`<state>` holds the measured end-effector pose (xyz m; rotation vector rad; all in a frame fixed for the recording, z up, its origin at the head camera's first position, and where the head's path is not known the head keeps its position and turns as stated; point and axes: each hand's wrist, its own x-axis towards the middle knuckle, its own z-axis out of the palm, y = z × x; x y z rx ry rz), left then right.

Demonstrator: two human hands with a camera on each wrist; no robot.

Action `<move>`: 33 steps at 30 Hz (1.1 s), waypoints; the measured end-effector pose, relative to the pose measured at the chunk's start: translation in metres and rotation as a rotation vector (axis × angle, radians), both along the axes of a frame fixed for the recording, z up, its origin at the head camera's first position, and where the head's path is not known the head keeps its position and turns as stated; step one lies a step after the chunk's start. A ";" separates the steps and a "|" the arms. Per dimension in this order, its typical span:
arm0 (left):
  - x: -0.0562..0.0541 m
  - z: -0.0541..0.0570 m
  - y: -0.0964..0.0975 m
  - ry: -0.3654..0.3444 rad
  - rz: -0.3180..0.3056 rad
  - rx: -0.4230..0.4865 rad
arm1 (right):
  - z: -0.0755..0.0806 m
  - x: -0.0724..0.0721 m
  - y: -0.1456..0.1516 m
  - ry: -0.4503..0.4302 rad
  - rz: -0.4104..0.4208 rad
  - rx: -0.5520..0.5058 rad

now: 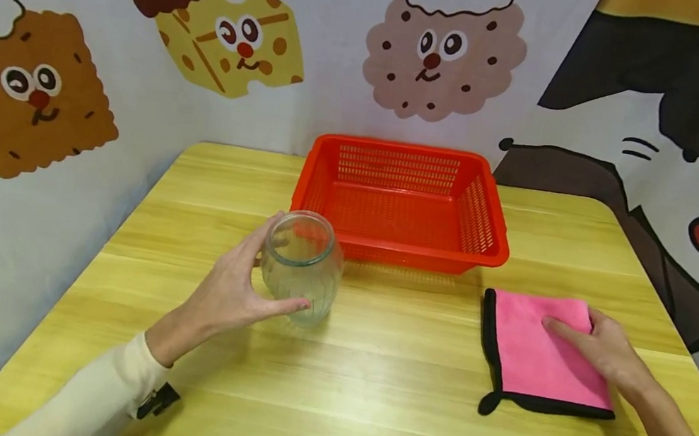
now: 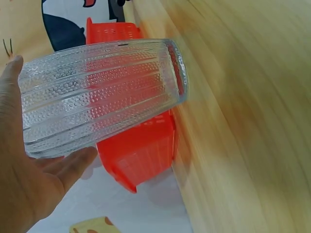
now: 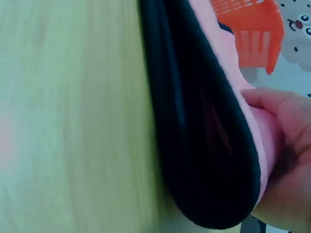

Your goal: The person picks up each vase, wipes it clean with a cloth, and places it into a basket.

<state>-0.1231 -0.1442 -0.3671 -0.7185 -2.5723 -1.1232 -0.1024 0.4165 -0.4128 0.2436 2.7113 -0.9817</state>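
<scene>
My left hand holds a clear ribbed glass jar from its left side, thumb across the front and fingers round the back. The jar stands mouth up in front of the basket. In the left wrist view the textured wall of the jar shows between thumb and fingers. Over on the right, my right hand grips the right edge of a folded pink cloth with black trim, thumb on top. The right wrist view shows the folded black edge of the cloth bulging open; some fingers are hidden behind it.
A red plastic basket with slotted walls sits at the back of the wooden table, just behind the jar. A white cloth printed with cartoon figures hangs behind the table and along its left side.
</scene>
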 end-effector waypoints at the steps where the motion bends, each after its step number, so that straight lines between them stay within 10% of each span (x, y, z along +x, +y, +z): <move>1: 0.000 0.000 0.000 -0.001 -0.003 0.006 | 0.001 0.001 -0.001 0.017 0.007 -0.023; 17: -0.002 0.008 0.010 -0.097 -0.033 0.044 | 0.054 0.018 -0.047 0.238 -0.048 -0.086; 33: -0.004 0.007 0.034 -0.063 -0.209 0.143 | 0.076 0.022 -0.112 0.406 0.006 -0.042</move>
